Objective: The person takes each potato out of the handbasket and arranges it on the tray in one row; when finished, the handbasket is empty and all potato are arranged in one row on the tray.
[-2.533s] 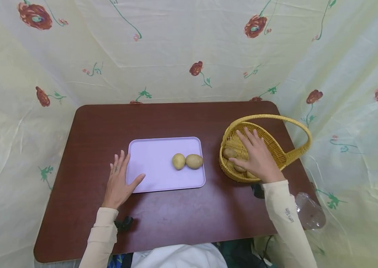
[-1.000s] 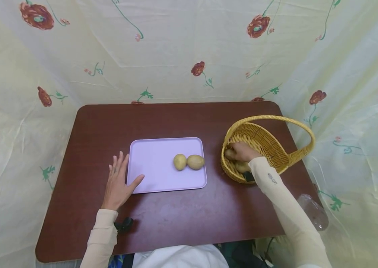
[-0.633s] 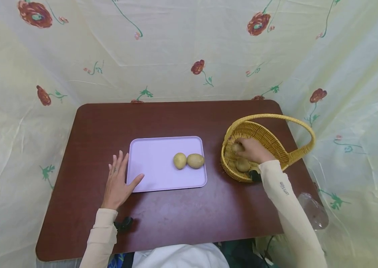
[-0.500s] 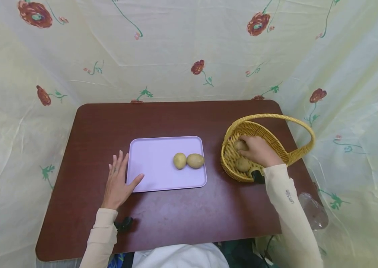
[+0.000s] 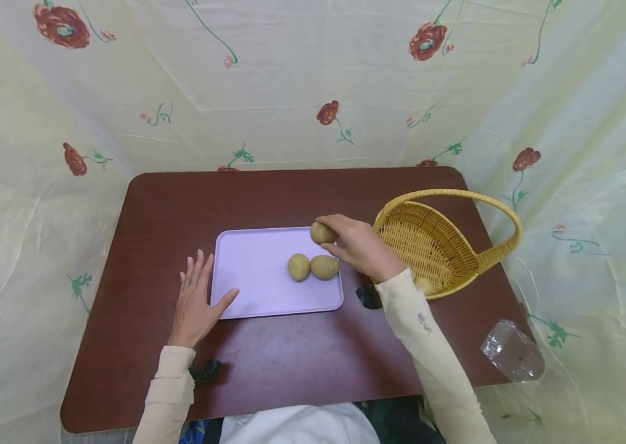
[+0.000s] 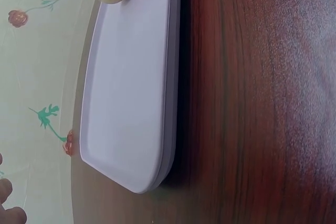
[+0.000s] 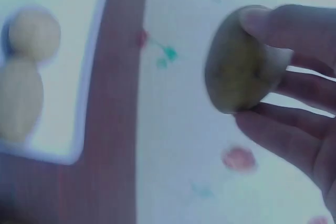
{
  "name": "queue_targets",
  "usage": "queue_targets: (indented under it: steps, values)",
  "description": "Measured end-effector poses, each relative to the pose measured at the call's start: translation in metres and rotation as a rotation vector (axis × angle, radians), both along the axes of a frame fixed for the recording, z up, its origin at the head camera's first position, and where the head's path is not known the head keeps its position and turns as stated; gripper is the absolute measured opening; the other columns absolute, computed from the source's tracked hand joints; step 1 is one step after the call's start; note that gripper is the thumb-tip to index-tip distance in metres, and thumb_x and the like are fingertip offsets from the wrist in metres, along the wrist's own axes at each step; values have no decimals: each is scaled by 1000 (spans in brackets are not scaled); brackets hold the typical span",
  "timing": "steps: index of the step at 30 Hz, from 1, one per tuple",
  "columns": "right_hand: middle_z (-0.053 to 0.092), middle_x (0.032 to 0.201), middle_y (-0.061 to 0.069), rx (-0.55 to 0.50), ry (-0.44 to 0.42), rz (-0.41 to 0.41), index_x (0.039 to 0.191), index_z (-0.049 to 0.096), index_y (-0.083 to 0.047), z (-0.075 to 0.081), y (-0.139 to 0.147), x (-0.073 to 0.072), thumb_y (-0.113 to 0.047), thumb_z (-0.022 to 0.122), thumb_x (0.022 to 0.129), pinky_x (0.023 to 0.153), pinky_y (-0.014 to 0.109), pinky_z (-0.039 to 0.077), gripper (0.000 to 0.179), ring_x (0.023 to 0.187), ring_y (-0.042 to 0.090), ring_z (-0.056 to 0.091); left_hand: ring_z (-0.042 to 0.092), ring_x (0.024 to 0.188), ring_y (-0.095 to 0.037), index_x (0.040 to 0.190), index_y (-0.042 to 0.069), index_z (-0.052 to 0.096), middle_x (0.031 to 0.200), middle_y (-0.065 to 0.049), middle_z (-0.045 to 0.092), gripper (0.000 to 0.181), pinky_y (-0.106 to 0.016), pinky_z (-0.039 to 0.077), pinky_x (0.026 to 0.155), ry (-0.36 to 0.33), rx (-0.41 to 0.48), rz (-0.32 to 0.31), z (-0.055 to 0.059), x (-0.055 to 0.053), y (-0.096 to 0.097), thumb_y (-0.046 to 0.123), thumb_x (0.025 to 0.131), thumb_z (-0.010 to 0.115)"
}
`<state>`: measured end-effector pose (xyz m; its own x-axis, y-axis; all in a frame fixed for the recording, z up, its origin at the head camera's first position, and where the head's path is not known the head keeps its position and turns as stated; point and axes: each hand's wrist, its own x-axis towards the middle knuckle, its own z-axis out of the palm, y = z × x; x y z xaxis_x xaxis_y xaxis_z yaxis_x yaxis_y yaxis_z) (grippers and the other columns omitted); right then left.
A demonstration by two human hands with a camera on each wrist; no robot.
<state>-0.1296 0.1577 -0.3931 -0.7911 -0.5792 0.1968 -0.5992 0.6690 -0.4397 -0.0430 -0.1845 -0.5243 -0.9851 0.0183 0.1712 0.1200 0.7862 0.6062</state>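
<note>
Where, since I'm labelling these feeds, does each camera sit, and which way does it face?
Head: worn on the head, facing forward and down at the table, tray and basket; left hand, right hand, sleeves and torso show.
Left wrist: on that wrist, looking across the tray and table; only fingertips show, lower left.
Right wrist: on that wrist, looking past the held potato toward flowered cloth; the right hand's thumb and fingers show.
Shared: head and right wrist both show the held potato and two potatoes on the tray.
</note>
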Motion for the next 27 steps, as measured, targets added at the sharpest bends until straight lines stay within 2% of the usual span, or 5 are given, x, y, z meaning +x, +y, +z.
queue_targets:
  steps: [8,15,19,23,27]
  values:
    - [62,121,3,65,-21,212,128,57,-7,-37,-67,-18,-12,68,88,94,29,48,42,109,16,60,3,148,-29,152,15,27,161,-8,13,90,-55,5,117,19,-6,10,-1,2,-3,52,81,68]
    - [53,89,-7,222,-20,348,101,58,-16,-97,-104,-24,-5,64,88,76,23,45,18,84,9,51,3,148,-29,153,17,27,161,-8,13,89,-51,3,118,13,-2,14,-4,4,-4,52,82,68]
    - [50,83,-8,326,-24,326,91,57,-20,-121,-112,-20,-1,58,88,65,24,45,20,77,11,49,4,148,-31,153,17,27,160,-11,15,89,-52,3,118,17,-3,16,-4,4,-4,52,82,68]
    - [53,87,-8,450,-33,271,85,56,-24,-131,-114,-17,1,53,87,55,26,45,25,80,13,51,5,148,-32,153,17,27,160,-10,15,89,-52,3,118,15,-8,22,-4,6,-3,52,82,68]
    - [59,97,-7,474,-43,255,97,63,-25,-133,-111,-17,2,56,86,58,30,49,29,85,15,56,5,148,-32,153,17,27,161,-7,13,89,-52,3,118,7,-7,23,-5,7,-3,52,82,68]
